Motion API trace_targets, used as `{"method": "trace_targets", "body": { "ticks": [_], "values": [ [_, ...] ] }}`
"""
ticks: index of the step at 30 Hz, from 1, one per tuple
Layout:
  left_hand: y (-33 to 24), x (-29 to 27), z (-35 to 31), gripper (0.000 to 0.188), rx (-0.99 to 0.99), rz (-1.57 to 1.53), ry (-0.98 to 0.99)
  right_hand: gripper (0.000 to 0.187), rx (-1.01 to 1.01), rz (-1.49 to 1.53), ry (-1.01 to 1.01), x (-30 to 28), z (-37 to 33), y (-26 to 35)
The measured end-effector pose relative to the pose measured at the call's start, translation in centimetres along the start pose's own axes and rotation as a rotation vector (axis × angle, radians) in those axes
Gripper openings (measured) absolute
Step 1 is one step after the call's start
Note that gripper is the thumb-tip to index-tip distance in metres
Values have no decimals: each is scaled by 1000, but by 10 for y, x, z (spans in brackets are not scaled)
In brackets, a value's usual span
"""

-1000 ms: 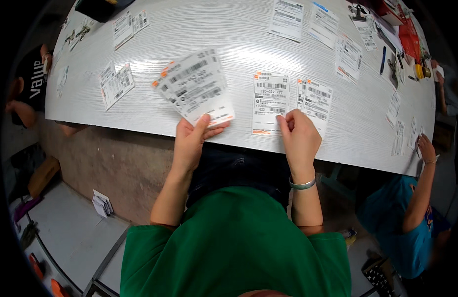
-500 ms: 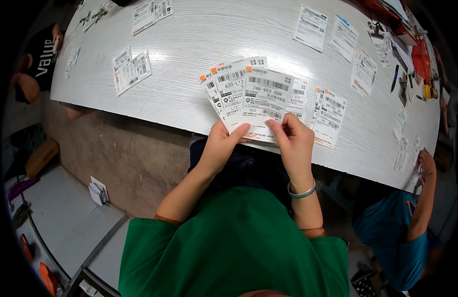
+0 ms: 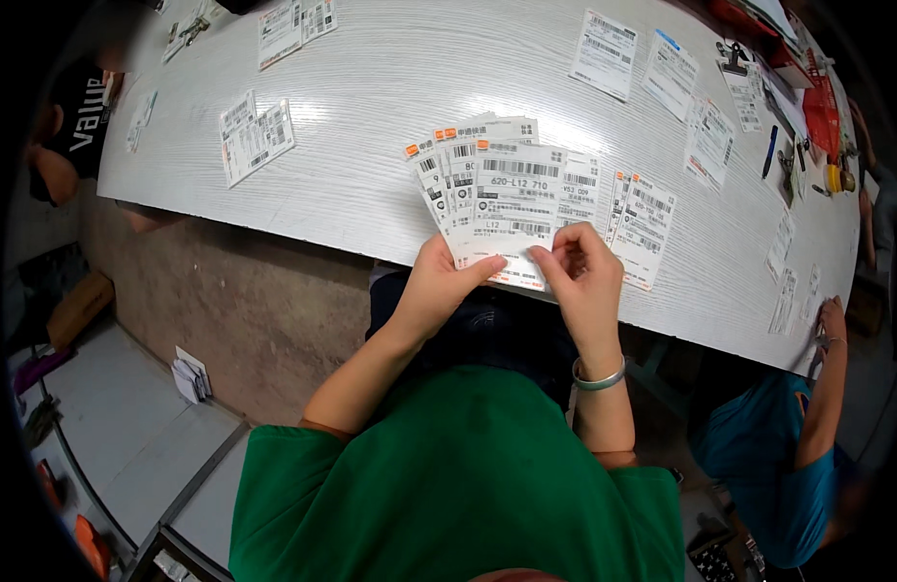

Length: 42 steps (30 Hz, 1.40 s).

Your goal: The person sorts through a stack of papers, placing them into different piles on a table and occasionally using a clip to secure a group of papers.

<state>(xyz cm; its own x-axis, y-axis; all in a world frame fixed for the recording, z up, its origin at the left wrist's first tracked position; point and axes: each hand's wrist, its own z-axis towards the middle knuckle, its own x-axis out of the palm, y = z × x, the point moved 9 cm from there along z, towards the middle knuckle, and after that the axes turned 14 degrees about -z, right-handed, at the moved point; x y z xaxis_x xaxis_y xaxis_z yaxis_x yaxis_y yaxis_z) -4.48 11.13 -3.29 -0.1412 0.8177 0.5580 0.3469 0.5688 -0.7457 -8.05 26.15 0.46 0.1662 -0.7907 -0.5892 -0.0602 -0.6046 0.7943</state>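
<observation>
A fan of white shipping labels with barcodes and orange corner marks is spread above the near table edge. My left hand grips its lower left, thumb flat across the front label and fingers hidden behind. At the lower right of the fan, my right hand is closed, its thumb at the front label's edge and its fingers curled against the labels beside it. One label sticks out to the right behind the front one. Past my right hand, a small group of labels lies on the white table.
More label piles lie at the left, far left and right of the table. A black binder clip, a pen and a yellow tape roll are at the right. A person in a blue shirt works at the right corner; another sits far left.
The former front label has moved to the right under my right hand, and another label now faces me. My left thumb has slid right across the fan.
</observation>
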Motion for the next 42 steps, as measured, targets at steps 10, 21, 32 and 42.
{"method": "trace_targets", "body": {
  "ticks": [10, 21, 32, 42],
  "values": [
    [-34, -69, -28, 35, 8, -23, -249, 28, -130, -339, -120, 19, 21, 21],
    [-44, -83, -38, 31, 123, -70, -246, 21, -195, 23, 119, 71, 19, 65],
    [-52, -96, -36, 33, 160, -115, -292, 24, 71, 342, -431, -86, 19, -25],
    [-11, -42, -19, 33, -77, -32, -158, 18, 253, 136, -358, -172, -39, -141]
  ]
}}
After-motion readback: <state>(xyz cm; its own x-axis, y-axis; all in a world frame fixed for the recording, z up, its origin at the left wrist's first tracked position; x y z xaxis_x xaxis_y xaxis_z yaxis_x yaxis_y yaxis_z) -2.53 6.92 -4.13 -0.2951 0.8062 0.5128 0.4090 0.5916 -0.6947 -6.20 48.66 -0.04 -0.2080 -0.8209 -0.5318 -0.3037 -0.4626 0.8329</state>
